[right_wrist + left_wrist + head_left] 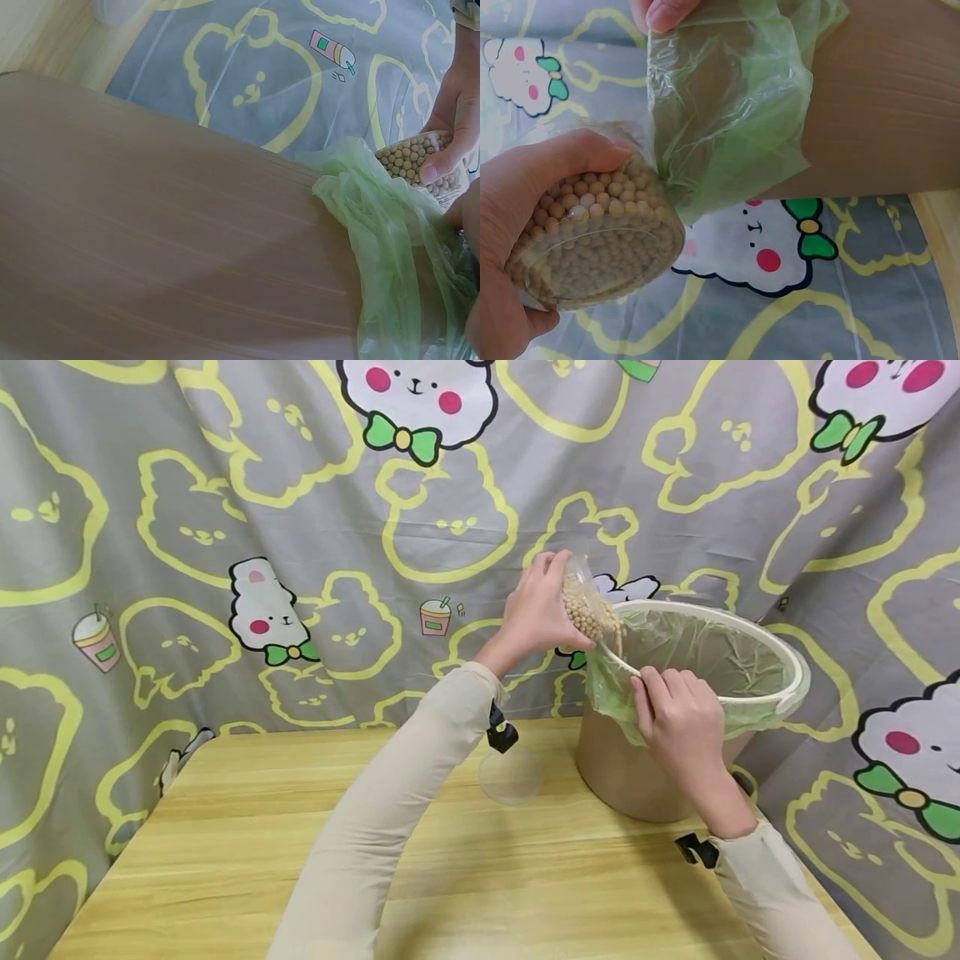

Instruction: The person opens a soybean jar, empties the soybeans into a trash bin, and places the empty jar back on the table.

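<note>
A clear jar (pixel 587 602) of small round beige balls, perhaps soybeans, is gripped by my left hand (pixel 534 610). It tips toward the bin, and balls spill from its mouth at the rim. The left wrist view shows the jar's base (pixel 600 262) with many balls inside. A brown bin (pixel 622 768) stands below, lined with a thin green bag (pixel 607 685) folded over its pale rim (pixel 720 614). My right hand (pixel 686 718) grips the near rim, fingers curled over the edge and bag. In the right wrist view, the bin's side (pixel 165 225) fills much of the frame.
A clear round lid (pixel 510 777) lies on the wooden table (pixel 300 827) left of the bin. A grey curtain (pixel 315 527) with cartoon prints hangs behind and beside the table, close to the bin.
</note>
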Available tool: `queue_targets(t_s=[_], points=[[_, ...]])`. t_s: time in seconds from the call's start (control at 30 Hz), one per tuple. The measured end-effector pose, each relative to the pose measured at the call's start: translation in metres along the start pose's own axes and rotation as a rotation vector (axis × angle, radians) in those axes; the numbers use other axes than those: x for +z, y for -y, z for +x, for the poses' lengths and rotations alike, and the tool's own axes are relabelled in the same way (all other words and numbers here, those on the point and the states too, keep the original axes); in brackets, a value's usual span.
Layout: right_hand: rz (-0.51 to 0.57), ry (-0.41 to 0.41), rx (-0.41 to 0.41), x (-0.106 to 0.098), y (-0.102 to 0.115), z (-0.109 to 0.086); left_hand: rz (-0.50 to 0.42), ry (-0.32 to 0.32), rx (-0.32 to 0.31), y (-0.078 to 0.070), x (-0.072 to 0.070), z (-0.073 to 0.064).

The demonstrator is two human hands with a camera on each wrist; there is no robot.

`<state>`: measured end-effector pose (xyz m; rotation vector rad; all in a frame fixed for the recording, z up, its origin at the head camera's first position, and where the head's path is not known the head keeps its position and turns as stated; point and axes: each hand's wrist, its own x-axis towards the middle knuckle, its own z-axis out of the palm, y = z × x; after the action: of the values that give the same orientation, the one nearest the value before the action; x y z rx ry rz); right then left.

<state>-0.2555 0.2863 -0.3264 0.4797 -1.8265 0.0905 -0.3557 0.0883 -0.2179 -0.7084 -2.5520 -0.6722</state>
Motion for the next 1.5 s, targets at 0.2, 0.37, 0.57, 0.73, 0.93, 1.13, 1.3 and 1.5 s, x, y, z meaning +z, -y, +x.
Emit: queue_targets(t_s=[0.2,0.37,0.57,0.73,0.93,1.13,1.3,1.5], points=[[0.0,-0.009,-0.008,-0.0002,-0.0003,0.0004,0.022,-0.004,0.048,-0.0047,-0.0026,-0.0008],[0.004,0.009,-0.003,-0.001,-0.0006,0.0008,0.061,-0.003,0.074,-0.0074,-0.0033,0.0003],[-0.003,0.013,-0.003,-0.0015,0.0,-0.0004,0.084,0.011,0.073,-0.0088,-0.0025,-0.0008],[-0.003,0.008,-0.004,-0.0013,0.0002,-0.0007,0.075,-0.001,0.088,-0.0091,-0.0019,-0.0017],[0.002,0.009,-0.003,-0.0018,-0.0001,0.0003,0.069,-0.017,0.108,-0.0083,-0.0013,-0.0012],[0.01,0.02,0.0,-0.0025,0.0009,0.0023,0.074,-0.019,0.119,-0.0068,-0.0023,-0.0019],[0.018,0.029,-0.004,-0.0033,0.0015,0.0035,0.091,-0.014,0.123,-0.0071,-0.0034,-0.0029],[0.021,0.036,-0.001,-0.0035,0.0019,0.0039,0.129,-0.016,0.141,-0.0089,-0.0046,-0.0031]])
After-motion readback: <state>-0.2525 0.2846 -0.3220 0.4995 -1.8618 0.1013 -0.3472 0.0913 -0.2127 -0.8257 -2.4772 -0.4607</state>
